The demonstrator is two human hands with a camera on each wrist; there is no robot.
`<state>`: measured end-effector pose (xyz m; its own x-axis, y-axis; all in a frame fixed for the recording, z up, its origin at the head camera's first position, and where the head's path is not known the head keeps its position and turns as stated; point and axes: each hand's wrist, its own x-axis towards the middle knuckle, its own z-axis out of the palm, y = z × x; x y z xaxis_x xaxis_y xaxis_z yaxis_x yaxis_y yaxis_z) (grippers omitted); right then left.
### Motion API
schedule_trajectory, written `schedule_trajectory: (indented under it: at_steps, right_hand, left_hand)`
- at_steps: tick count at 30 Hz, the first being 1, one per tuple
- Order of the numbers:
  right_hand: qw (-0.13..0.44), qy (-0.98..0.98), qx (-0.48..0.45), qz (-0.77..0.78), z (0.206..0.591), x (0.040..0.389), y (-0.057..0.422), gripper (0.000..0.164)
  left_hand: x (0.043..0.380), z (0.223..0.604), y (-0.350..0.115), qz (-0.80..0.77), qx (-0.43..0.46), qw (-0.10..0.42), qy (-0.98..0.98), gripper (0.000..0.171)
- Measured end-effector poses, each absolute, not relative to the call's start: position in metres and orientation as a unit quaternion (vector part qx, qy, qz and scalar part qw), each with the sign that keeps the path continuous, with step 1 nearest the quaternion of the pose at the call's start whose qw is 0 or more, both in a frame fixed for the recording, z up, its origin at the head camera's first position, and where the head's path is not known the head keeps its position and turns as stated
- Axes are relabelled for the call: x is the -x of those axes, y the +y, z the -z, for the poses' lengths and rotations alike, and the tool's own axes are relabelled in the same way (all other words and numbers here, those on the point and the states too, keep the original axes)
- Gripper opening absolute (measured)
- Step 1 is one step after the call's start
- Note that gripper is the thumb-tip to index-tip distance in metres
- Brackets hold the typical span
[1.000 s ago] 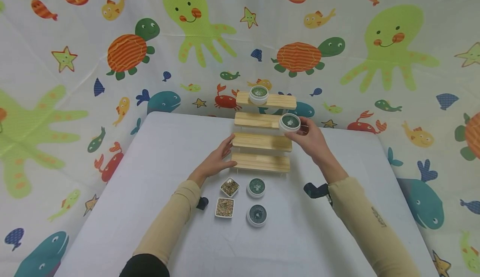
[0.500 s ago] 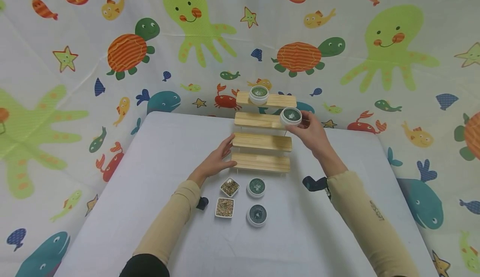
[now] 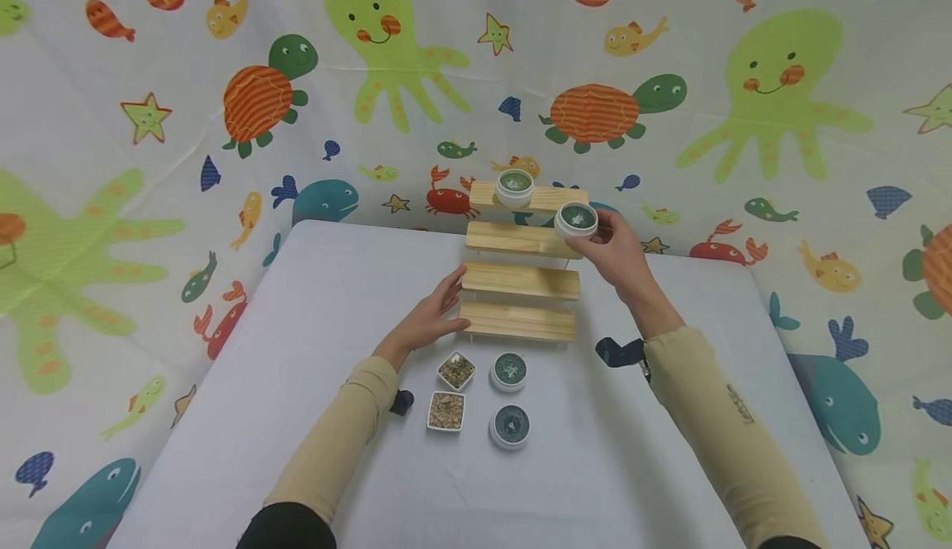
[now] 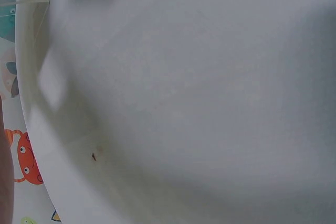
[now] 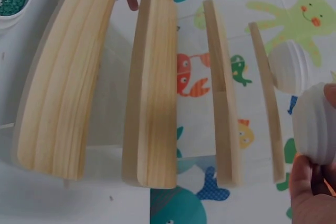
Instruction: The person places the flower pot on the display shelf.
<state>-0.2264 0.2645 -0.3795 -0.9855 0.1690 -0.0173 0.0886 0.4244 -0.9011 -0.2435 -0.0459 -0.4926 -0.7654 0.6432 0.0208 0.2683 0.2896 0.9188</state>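
A tiered wooden display stand [image 3: 521, 280] rises in steps at the table's far side. My left hand [image 3: 424, 317] holds its left end, thumb by the lowest board and fingers at the board above, which also show in the right wrist view. With thumb and fingers, my right hand [image 3: 619, 255] pinches a round white pot [image 3: 576, 220] of green grains, upright near the right ends of the two upper boards. Another white pot with a green top [image 3: 515, 188] sits on the top board. The right wrist view shows the held pot [image 5: 315, 124] from the side.
Before the stand, two round white pots [image 3: 509, 371] with dark green or bluish contents stand beside two small square white dishes [image 3: 446, 411] of brownish bits. A white cloth covers the table [image 3: 335, 284]. Behind hangs a sea-animal curtain [image 3: 446, 36].
My right hand has raised the pot from in front of the second-highest board to nearer the top board. My left hand has stayed at the stand's left end.
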Motion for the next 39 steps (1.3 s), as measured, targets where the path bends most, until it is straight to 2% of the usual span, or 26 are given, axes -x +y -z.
schedule_trajectory:
  at_steps: [39]
  right_hand:
    - [0.05, -0.85, 0.091, -0.517, 0.372, 0.258, 0.255, 0.075]
  left_hand:
    - [0.244, 0.493, -0.046, -0.516, -0.297, 0.177, 0.783, 0.093]
